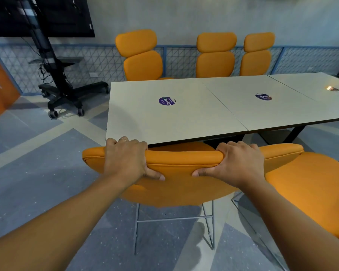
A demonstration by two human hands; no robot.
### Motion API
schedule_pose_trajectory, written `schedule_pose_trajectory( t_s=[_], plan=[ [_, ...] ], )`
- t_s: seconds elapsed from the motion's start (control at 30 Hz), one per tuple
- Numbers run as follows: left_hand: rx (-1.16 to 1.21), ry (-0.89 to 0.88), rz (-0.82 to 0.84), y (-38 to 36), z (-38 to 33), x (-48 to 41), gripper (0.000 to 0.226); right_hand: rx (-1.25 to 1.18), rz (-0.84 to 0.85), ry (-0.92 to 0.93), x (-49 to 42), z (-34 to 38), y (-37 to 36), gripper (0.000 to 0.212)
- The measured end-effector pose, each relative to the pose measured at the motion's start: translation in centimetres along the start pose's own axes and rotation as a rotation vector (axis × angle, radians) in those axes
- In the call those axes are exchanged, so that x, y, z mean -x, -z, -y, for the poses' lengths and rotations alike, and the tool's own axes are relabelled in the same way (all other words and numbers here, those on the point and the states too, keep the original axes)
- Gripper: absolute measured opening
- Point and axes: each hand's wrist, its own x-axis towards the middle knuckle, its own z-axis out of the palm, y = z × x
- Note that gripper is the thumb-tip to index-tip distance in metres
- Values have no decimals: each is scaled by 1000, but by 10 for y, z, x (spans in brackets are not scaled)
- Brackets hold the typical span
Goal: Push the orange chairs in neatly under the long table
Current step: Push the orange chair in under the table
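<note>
An orange chair point(180, 184) stands right in front of me at the near left end of the long white table point(184, 118). Its backrest top lies just under the table's near edge. My left hand point(125, 159) grips the left part of the backrest top, fingers over the far side and thumb on the near face. My right hand point(237, 163) grips the right part the same way. A second orange chair point(309, 188) stands close beside it on the right. Three more orange chairs point(143, 55) point(215, 55) point(256, 53) line the table's far side.
A black wheeled screen stand point(63, 90) stands on the floor to the left of the table, with a dark screen point(41, 14) above it. Round purple stickers point(166, 101) lie on the tabletop. A blue mesh panel point(98, 63) runs along the back wall.
</note>
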Motion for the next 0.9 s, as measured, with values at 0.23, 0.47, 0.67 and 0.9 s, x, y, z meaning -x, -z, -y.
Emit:
schedule_pose_trajectory(
  t_s=[0.23,0.47,0.67,0.9],
  plan=[
    [-40,-1,-13,-6,-6,-39,97,6,53,-3,-39,-14,-12,99],
    [-29,11,-9,-9,1,-66,97,10,77,0,-68,-14,-21,102],
    [-15,32,21,-9,2,-76,96,-7,90,7,-78,-14,-23,104],
    [122,63,-6,-10,0,-62,98,-45,93,36,-68,-18,-20,106]
  ],
)
